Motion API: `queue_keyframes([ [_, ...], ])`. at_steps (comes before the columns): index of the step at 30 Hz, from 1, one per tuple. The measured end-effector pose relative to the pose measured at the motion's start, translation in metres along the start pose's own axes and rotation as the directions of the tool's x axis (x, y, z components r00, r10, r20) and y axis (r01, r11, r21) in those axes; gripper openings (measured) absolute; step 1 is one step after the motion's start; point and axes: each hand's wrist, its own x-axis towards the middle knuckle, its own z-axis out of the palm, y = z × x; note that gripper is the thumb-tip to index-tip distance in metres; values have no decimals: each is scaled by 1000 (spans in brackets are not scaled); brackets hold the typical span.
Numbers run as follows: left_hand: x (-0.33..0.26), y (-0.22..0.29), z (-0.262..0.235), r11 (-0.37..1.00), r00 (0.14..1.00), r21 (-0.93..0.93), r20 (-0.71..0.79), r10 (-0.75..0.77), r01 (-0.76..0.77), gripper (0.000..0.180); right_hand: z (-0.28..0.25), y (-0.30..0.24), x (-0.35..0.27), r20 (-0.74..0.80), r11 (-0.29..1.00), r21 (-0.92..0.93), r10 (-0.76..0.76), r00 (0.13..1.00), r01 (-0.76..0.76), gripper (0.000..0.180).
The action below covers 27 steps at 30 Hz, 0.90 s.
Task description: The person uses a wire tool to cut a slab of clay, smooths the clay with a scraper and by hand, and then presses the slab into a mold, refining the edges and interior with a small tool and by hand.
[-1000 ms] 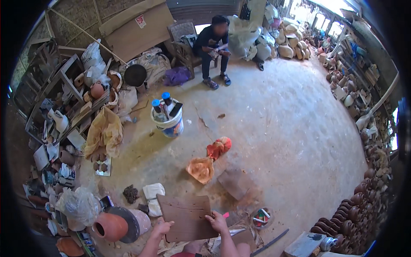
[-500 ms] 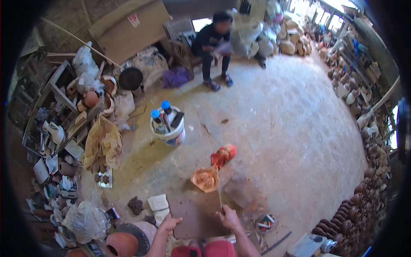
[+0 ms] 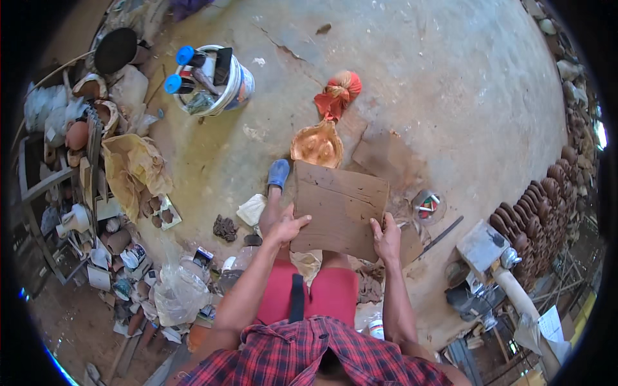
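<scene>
Gripping the brown clay slab (image 3: 341,209) just beyond our red shorts (image 3: 338,291), we pinched its left edge in our left hand (image 3: 286,230) and its right edge in our right hand (image 3: 387,238). Beyond it lay a shallow orange-brown dish (image 3: 318,147). We judged this a holding step; the next move seemed to call for even support from both hands, lest the slab bend.

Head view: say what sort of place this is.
Probably a pottery workshop: stacked brown pottery at the right, a rounded reddish pot at the left, and a clay-brown slab being held.
</scene>
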Motion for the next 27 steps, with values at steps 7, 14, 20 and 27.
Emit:
queue_keyframes([
  [7, 194, -30, -80, 963, 978, 262, 210, 9, -66, 62, 141, 87, 88, -170, 988, 100, 132, 977, -116, 31],
  [14, 364, -68, -120, 947, 987, 320, 159, -38, -15, 59, 262, 184, 225, -244, 988, 143, 84, 966, -50, 26],
  [20, 455, -100, -124, 951, 973, 229, 151, 177, -209, 48, 304, 251, 307, -313, 978, 201, 18, 950, 48, 27],
  [27, 510, -128, -150, 954, 977, 231, 137, 162, -191, 54, 326, 298, 343, -313, 979, 183, -26, 950, 87, 30],
])
